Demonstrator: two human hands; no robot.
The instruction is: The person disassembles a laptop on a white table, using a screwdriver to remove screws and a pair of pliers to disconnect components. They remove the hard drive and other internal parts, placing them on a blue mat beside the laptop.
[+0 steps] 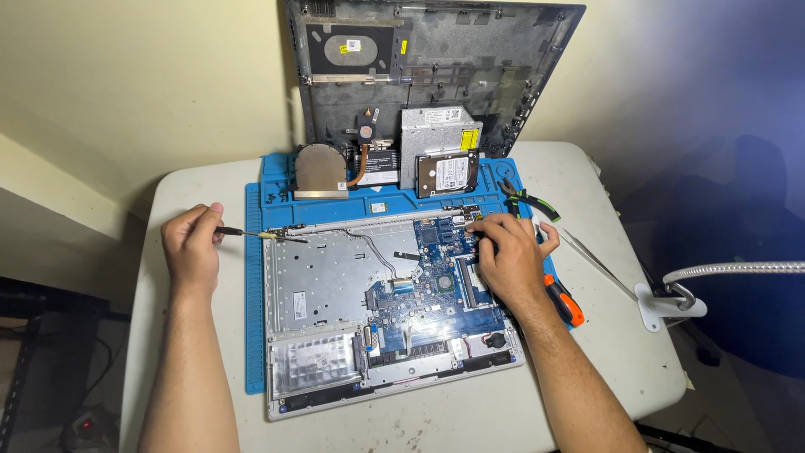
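Opened laptop (352, 310) on blue mat (254, 335); left hand (191, 245) grips screwdriver (251, 233).

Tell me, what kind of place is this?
Probably a small electronics repair bench, perhaps at home: an opened grey laptop chassis with a bare blue circuit board lies on a blue silicone work mat, and the left hand holds a thin black screwdriver.

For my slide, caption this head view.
Left hand points black screwdriver at opened silver laptop; right hand rests on blue motherboard.
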